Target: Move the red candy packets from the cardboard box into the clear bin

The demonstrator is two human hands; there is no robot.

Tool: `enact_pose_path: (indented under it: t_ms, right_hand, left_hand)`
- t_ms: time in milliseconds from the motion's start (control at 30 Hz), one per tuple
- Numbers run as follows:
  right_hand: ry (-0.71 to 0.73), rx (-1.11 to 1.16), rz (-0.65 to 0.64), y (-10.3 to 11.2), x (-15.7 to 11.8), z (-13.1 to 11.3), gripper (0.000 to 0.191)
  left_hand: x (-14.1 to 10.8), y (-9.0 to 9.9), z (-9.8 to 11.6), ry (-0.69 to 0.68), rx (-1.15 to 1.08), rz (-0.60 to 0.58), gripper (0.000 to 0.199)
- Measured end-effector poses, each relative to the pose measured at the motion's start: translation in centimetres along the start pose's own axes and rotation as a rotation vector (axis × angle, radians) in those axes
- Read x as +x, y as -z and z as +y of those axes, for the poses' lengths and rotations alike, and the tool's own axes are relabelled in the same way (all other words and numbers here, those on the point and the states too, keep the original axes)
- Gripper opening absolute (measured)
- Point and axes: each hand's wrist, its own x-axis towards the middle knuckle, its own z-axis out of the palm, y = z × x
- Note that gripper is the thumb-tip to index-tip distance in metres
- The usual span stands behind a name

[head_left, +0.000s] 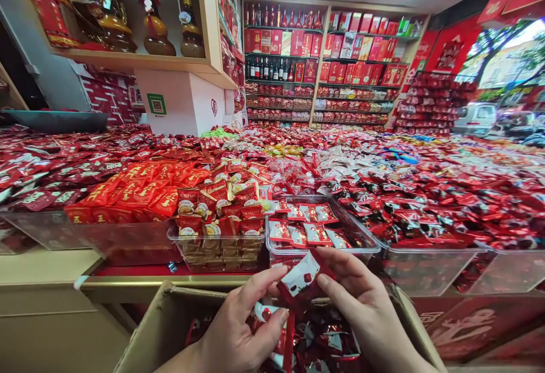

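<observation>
Above an open cardboard box (149, 327), my left hand (242, 322) pinches a red and white wrapped packet (276, 333) between thumb and fingers. My right hand (361, 299) holds another red and white packet (301, 275) between thumb and fingers, its near side tilted up. The fingertips of my left hand reach the left edge of that second packet. Inside the box, below both hands, lie several shiny red and dark packets (334, 336). Just beyond my hands stands a clear bin (366, 242) with similar red and white packets (317, 234) laid in rows.
Left of that bin stands a clear bin of durian packets (219, 219), then bright red packets (131, 191). Dark red packets (409, 208) fill bins on the right. A gold counter edge (128, 282) runs behind the box. Shelves (321, 61) with bottles and boxes stand at the back.
</observation>
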Motion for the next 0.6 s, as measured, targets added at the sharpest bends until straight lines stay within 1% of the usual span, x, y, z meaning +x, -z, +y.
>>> enact_pose_path:
  t_ms: [33,100,167,233,300,333,400,467,600]
  right_hand:
    - [0.027,-0.060,-0.012,0.13,-0.06,0.02,0.025]
    - [0.095,-0.177,-0.046,0.26,-0.28,0.22,0.027]
    - [0.227,-0.338,-0.074,0.24,-0.55,0.51,0.027]
    - [0.422,-0.567,-0.045,0.19,-0.75,0.66,0.026]
    - [0.616,-0.764,-0.010,0.18,-0.80,0.51,0.025]
    - [0.702,-0.814,-0.029,0.19,-0.74,0.34,0.025]
    - [0.831,-0.832,-0.136,0.24,-0.49,-0.03,0.037]
    - [0.897,-0.819,-0.240,0.29,-0.17,-0.28,0.049]
    - [0.889,-0.850,-0.254,0.52,0.11,-0.27,0.055]
  left_hand:
    - [0.02,-0.05,0.10,-0.039,-0.014,-0.022,0.061]
    - [0.16,-0.23,0.27,-0.161,-0.043,-0.101,0.056]
    - [0.30,-0.50,0.36,-0.242,-0.059,-0.160,0.049]
    - [0.33,-0.76,0.35,-0.268,-0.042,-0.147,0.048]
    - [0.28,-0.88,0.32,-0.261,-0.034,-0.112,0.052]
    - [0.26,-0.87,0.31,-0.252,-0.041,-0.092,0.054]
    - [0.24,-0.72,0.27,-0.230,-0.061,-0.042,0.055]
    - [0.25,-0.54,0.18,-0.224,-0.068,-0.014,0.056]
    - [0.26,-0.45,0.08,-0.240,-0.091,-0.078,0.053]
